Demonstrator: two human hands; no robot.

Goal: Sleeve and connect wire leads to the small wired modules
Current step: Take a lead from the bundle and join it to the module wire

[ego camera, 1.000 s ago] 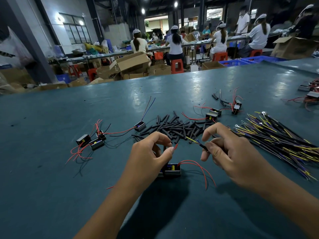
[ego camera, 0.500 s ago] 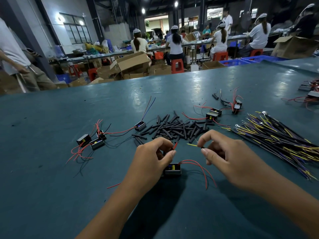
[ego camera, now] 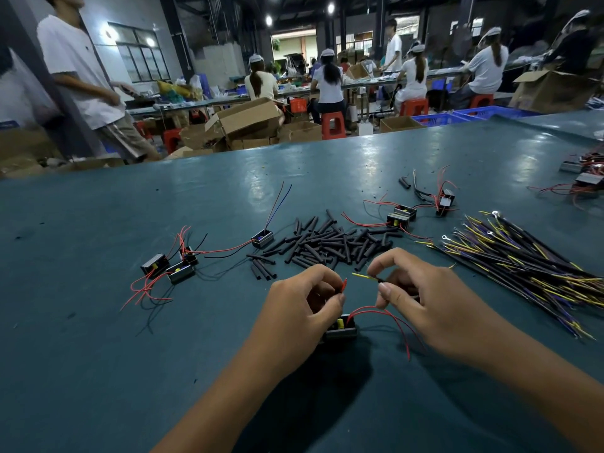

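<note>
Yellow-tipped lead (ego camera: 365, 276) pinched in right hand (ego camera: 434, 299), lengthwise leftward toward red lead tip (ego camera: 343, 285) pinched by left hand (ego camera: 302, 308).

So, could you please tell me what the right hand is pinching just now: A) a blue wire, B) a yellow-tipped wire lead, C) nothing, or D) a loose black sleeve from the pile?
B: the right hand pinches a dark lead whose yellow tip points toward the left hand.

i see a wide teal-topped work table (ego camera: 98, 371). on it lie a heap of short black sleeve tubes (ego camera: 330, 245) in the middle, small black wired modules (ego camera: 170, 268) to the left, and a bundle of yellow-tipped dark wire leads (ego camera: 529, 266) on the right.
</note>
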